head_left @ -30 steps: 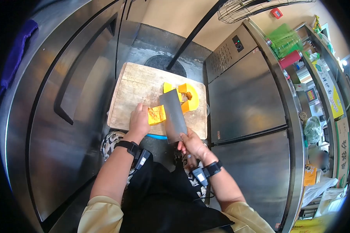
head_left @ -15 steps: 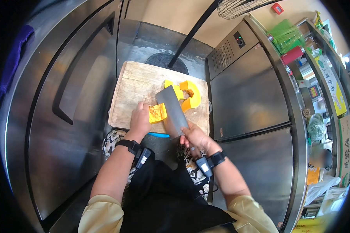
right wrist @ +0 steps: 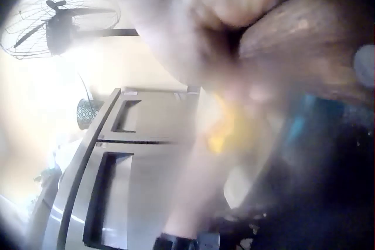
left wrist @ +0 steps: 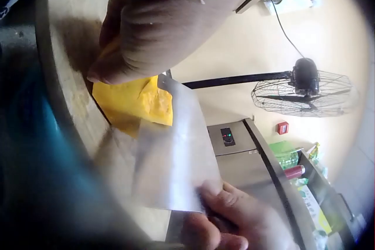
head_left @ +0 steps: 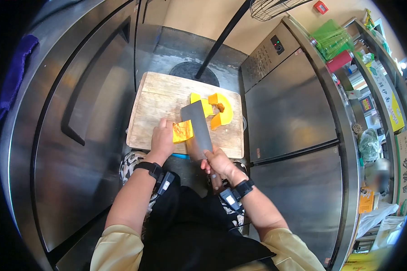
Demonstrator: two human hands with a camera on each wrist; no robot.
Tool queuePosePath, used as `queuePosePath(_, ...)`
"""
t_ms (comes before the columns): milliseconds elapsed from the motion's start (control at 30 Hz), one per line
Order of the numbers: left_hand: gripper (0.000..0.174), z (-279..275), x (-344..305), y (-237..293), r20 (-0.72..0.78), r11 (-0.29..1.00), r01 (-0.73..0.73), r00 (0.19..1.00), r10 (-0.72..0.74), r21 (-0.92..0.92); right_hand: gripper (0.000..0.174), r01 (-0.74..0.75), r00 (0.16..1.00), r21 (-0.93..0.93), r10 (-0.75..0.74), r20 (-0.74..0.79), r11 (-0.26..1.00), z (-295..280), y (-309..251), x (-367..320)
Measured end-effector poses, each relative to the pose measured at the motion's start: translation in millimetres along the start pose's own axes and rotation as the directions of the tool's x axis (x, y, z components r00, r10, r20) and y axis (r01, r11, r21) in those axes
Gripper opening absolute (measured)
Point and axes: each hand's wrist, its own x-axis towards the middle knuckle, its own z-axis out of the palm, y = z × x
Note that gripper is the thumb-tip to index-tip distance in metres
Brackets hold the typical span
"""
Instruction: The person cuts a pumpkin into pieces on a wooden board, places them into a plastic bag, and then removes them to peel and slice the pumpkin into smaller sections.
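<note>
On the wooden board (head_left: 156, 97), my left hand (head_left: 163, 140) holds a block of orange-yellow pumpkin (head_left: 182, 131) by its left side; in the left wrist view the thumb presses along the pumpkin (left wrist: 132, 100). My right hand (head_left: 219, 163) grips a cleaver by its wooden handle (head_left: 216, 180), with finger and thumb at the base of the blade. The wide blade (head_left: 197, 128) stands against the block's right end. Behind the blade lie a smaller yellow piece (head_left: 207, 107) and a curved pumpkin piece (head_left: 226, 110). The right wrist view is blurred.
Steel cabinet doors (head_left: 90, 113) flank the board on the left, and a steel refrigerator (head_left: 289, 104) on the right. A black fan pole (head_left: 221, 38) rises behind it. Something blue (head_left: 181, 156) shows under the board's near edge.
The cleaver handle and right hand swing out to the right, then back left and slightly lower. The left hand stays nearly in place on the pumpkin block.
</note>
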Motion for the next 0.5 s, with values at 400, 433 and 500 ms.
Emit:
queuePosePath(400, 0.051, -3, -1, 5, 0.011, 1.0, -0.029, 1.0, 0.029, 0.008, 0.017, -0.054, 0.998, 0.084, 0.051, 0.038, 0.995, -6, -4, -6)
queuePosePath(433, 0.051, -2, 0, 4, 0.012, 1.0, -0.027, 1.0, 0.027, -0.003, 0.018, -0.042, 0.999, 0.103, 0.039, 0.03, 0.994, -1, -3, -8)
queuePosePath(500, 0.051, 1, 1, 2, 0.012, 0.999, -0.033, 0.999, 0.033, -0.006, 0.018, -0.003, 1.0, 0.114, 0.0, 0.023, 0.993, 2, 2, -7)
